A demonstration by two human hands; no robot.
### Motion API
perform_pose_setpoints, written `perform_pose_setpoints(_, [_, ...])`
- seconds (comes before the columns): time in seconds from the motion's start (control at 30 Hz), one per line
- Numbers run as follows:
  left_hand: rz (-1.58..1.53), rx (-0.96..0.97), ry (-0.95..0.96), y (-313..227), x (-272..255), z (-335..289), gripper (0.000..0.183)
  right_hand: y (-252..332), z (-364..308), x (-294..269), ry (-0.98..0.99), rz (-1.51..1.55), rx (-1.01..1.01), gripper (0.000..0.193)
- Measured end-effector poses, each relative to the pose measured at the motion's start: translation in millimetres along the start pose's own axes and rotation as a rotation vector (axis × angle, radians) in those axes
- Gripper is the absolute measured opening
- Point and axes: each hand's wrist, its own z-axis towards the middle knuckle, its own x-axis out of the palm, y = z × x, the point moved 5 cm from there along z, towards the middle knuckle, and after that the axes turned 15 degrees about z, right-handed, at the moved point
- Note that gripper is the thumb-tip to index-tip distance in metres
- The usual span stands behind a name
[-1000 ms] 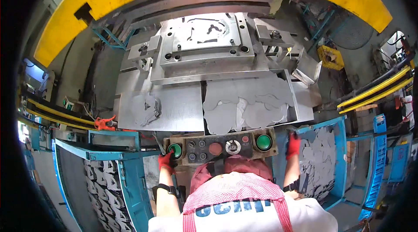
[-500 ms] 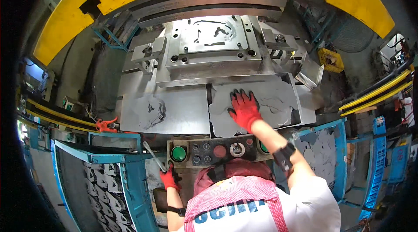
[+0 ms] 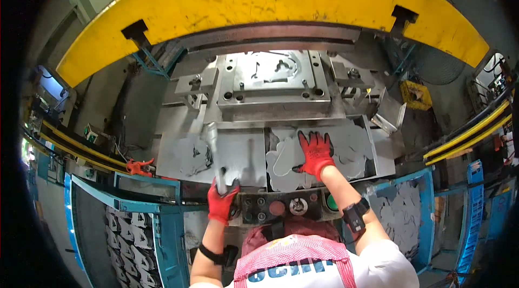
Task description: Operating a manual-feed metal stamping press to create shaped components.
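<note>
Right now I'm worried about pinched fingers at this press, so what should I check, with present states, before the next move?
1. Both hands outside the die: ok, they are in front of it.
2. Rod-shaped tool held: ok, the left hand grips its lower end.
3. Right hand pressing on the grey sheet pieces: cannot tell, it is over them, fingers spread.
4. Right green button fully visible: not ok, the right forearm partly covers it.
5. Yellow press beam raised off the die: ok, the die's top shows.
</note>
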Motion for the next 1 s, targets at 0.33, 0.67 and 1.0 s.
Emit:
perform_pose_setpoints(0.33, [-0.096,-0.187,0.579,-172.0,70.3,154.6,0.035,-27.4,-34.0,-35.9,-0.336,0.439,0.04,0.06])
perform_pose_setpoints(0.67, [-0.473,-0.202,0.604,-169.8,57.2,142.6,0.037,-53.6,-53.9,-28.9,-0.408,1.119,0.165,0.043])
perform_pose_setpoints(1.0, [-0.432,-0.42,0.15,-10.4,-71.4,2.2,0.02,-106.7,-77.7,3.9,-0.873,1.422,0.064,0.041])
